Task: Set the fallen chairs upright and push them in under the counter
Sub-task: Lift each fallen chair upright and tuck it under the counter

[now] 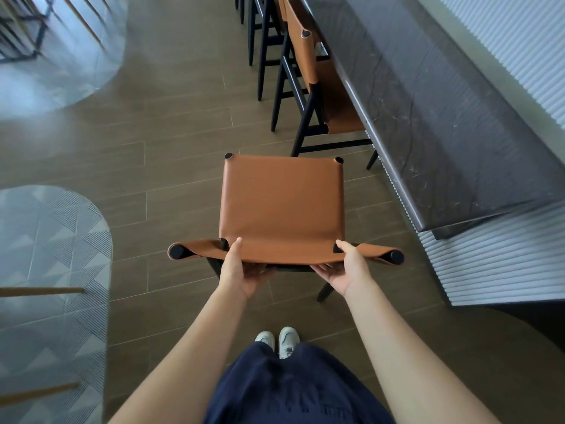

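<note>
the left hand and right hand both grip the top edge of the backrest of a tan leather chair. each thumb lies over the front of the leather and the fingers curl round behind and beneath it. the left hand sits toward the left end of the backrest and the right hand toward the right end. the chair is upright with its seat facing away from the person, and its black legs show below the backrest. whether the legs all rest on the wooden floor cannot be told. it is out in the open, near the close end of the dark stone tabletop on the right, not under it. further along, a second chair of the same kind stands upright, pushed in against the tabletop edge, with more black legs beyond it. white shoes show below the arms, and patterned grey tile borders the floor on the left.
</note>
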{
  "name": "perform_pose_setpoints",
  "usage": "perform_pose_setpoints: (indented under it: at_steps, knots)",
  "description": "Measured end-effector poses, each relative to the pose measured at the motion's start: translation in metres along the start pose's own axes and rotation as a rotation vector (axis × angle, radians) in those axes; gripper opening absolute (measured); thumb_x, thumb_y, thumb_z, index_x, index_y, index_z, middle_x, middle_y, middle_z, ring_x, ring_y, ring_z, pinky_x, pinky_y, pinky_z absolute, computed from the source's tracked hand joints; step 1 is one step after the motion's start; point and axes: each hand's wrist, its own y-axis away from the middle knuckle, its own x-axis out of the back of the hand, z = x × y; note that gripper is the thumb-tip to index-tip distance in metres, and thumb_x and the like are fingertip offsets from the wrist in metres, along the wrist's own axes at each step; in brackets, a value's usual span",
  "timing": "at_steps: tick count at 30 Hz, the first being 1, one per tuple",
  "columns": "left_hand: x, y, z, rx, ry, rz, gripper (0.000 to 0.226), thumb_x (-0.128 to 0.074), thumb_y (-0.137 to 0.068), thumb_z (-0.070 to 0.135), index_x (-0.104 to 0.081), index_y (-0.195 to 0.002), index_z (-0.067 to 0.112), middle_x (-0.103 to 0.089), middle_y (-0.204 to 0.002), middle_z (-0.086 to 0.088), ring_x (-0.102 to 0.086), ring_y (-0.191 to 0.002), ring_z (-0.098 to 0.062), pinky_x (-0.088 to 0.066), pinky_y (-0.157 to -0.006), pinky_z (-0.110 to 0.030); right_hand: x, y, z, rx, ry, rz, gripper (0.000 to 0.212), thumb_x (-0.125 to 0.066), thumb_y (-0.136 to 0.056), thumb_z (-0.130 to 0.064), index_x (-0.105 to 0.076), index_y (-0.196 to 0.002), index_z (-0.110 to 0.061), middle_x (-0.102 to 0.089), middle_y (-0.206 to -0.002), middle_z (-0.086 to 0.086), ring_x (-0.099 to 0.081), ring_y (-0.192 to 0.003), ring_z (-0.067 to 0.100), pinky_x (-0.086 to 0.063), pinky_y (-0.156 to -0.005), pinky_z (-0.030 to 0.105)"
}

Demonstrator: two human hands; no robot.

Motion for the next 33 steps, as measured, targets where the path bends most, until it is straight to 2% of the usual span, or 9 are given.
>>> perform_pose_setpoints:
  at_steps: [4, 7, 11, 17, 19, 21, 24, 29, 33]
  knots:
    - [-0.006, -0.004, 0.005, -0.013, 0.063, 0.013, 0.035, -0.057, -0.093, 0.024, -0.050, -0.126, 0.012, -0.061, -0.110, -0.016, -0.060, -0.098, -0.037, -0.050, -0.085, -0.060, 0.000, -0.002, 0.001, 0.037, -0.006, 0.006, 0.015, -0.059, -0.093, -0.017, -0.057, -0.104, -0.007, -0.062, -0.103, 0.019, -0.065, -0.090, 0.036, -0.059, -0.064, 0.049]
    - [-0.013, -0.008, 0.007, -0.022, 0.066, 0.013, 0.038, -0.054, -0.092, 0.015, -0.050, -0.129, 0.008, -0.060, -0.119, -0.018, -0.058, -0.106, -0.040, -0.052, -0.078, -0.061, 0.000, -0.004, -0.001, 0.042, -0.048, -0.016, 0.018, -0.056, -0.093, -0.012, -0.057, -0.109, -0.003, -0.063, -0.106, 0.021, -0.066, -0.093, 0.038, -0.059, -0.064, 0.050]
    - [-0.024, -0.015, 0.013, -0.065, 0.021, 0.038, 0.042, -0.048, -0.090, -0.001, -0.045, -0.131, -0.004, -0.058, -0.108, -0.020, -0.060, -0.094, -0.041, -0.053, -0.064, -0.057, -0.004, -0.010, -0.008, 0.060, -0.121, -0.042, 0.025, -0.045, -0.091, 0.005, -0.055, -0.114, 0.001, -0.064, -0.111, 0.025, -0.067, -0.094, 0.040, -0.060, -0.065, 0.050]
    - [-0.030, -0.019, 0.024, -0.060, 0.119, 0.040, 0.037, -0.063, -0.087, 0.017, -0.052, -0.121, 0.007, -0.058, -0.119, -0.020, -0.059, -0.104, -0.045, -0.054, -0.069, -0.064, -0.012, -0.016, -0.016, 0.074, -0.139, -0.052, 0.028, -0.041, -0.086, 0.013, -0.054, -0.109, 0.003, -0.064, -0.106, 0.027, -0.066, -0.091, 0.043, -0.060, -0.066, 0.052]
    - [-0.036, -0.019, 0.030, -0.068, 0.155, 0.012, 0.046, -0.066, -0.086, 0.026, -0.051, -0.126, 0.007, -0.057, -0.121, -0.021, -0.059, -0.105, -0.046, -0.051, -0.074, -0.068, -0.019, -0.018, -0.023, 0.091, -0.148, -0.066, 0.034, -0.039, -0.084, 0.014, -0.052, -0.113, 0.004, -0.062, -0.110, 0.028, -0.064, -0.094, 0.045, -0.059, -0.069, 0.054]
    - [-0.044, -0.019, 0.040, -0.073, 0.208, -0.009, 0.056, -0.068, -0.085, 0.032, -0.049, -0.130, 0.006, -0.057, -0.122, -0.022, -0.059, -0.105, -0.048, -0.048, -0.078, -0.071, -0.031, -0.017, -0.034, 0.118, -0.163, -0.073, 0.035, -0.037, -0.082, 0.016, -0.052, -0.111, 0.004, -0.061, -0.109, 0.029, -0.063, -0.095, 0.047, -0.059, -0.065, 0.056]
    - [-0.056, -0.023, 0.060, -0.078, 0.279, 0.013, 0.052, -0.069, -0.083, 0.032, -0.051, -0.124, 0.005, -0.061, -0.117, -0.022, -0.061, -0.101, -0.047, -0.050, -0.075, -0.069, -0.051, -0.016, -0.051, 0.154, -0.174, -0.066, 0.032, -0.038, -0.080, 0.017, -0.051, -0.107, 0.005, -0.057, -0.113, 0.030, -0.059, -0.101, 0.051, -0.058, -0.061, 0.057]
    - [-0.076, -0.028, 0.090, -0.096, 0.099, -0.021, 0.038, -0.063, -0.087, 0.012, -0.054, -0.122, 0.001, -0.061, -0.115, -0.021, -0.062, -0.099, -0.042, -0.058, -0.064, -0.057, -0.079, -0.019, -0.072, 0.201, -0.133, -0.017, 0.041, -0.041, -0.079, 0.015, -0.046, -0.119, 0.010, -0.049, -0.121, 0.033, -0.053, -0.103, 0.062, -0.057, -0.053, 0.048]
    - [-0.101, -0.034, 0.114, -0.100, 0.072, -0.038, 0.046, -0.049, -0.079, -0.005, -0.047, -0.125, -0.002, -0.053, -0.120, -0.022, -0.054, -0.108, -0.048, -0.058, -0.062, -0.056, -0.100, -0.023, -0.089, 0.270, -0.135, -0.005, 0.041, -0.041, -0.078, 0.015, -0.043, -0.118, 0.007, -0.049, -0.116, 0.034, -0.055, -0.098, 0.064, -0.058, -0.054, 0.048]
